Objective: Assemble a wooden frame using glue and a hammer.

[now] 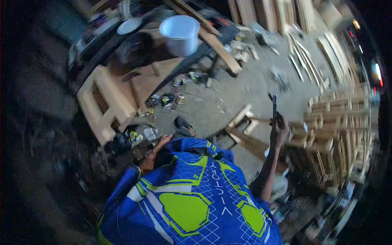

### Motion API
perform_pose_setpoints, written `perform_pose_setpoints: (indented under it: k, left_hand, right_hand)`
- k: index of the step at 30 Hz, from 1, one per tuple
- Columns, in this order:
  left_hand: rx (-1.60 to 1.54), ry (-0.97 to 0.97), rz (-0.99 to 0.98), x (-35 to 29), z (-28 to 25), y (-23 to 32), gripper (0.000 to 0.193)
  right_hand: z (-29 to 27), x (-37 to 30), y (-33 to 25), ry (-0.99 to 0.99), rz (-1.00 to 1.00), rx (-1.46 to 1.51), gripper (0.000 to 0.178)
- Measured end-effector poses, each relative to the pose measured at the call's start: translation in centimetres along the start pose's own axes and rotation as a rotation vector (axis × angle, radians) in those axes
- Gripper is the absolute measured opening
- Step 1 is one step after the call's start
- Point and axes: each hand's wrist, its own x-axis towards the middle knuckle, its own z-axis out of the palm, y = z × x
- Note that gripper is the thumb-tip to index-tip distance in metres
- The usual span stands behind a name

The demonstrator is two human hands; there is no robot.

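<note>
Your right hand point(279, 130) gripped a slim, dark, hammer-like tool point(275, 106), raised upright at your right; your blurred left hand point(163, 141) lay before your blue-and-lime patterned jersey point(185, 210) — whether it held anything could not be told. The pale, flat wooden frame point(109, 115) at left appeared already joined — what work remained was not shown.

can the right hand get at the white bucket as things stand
Probably not: the right hand grips a dark tool, and the bucket seems out of arm's reach, across the floor.
</note>
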Motion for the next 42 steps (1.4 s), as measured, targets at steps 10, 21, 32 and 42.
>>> perform_pose_setpoints:
  k: [10,21,32,42]
  left_hand:
    - [-0.161,0.076,-0.066,-13.2,-3.8,7.4,0.04]
    - [-0.178,0.203,-0.066,-19.4,-7.7,21.6,0.04]
    - [-0.196,1.364,0.053,-11.6,-18.0,31.9,0.047]
    - [0.2,1.481,-0.051,-10.0,-26.3,27.9,0.074]
  right_hand:
    - [16.5,10.2,-9.9,-0.595,-0.563,-0.109,0.025]
    - [29.0,21.7,-20.0,-0.83,-0.957,-1.065,0.03]
    - [27.7,23.9,-16.0,-0.779,-0.627,-0.174,0.026]
    - [26.6,16.8,-23.8,-0.807,-0.855,0.123,0.028]
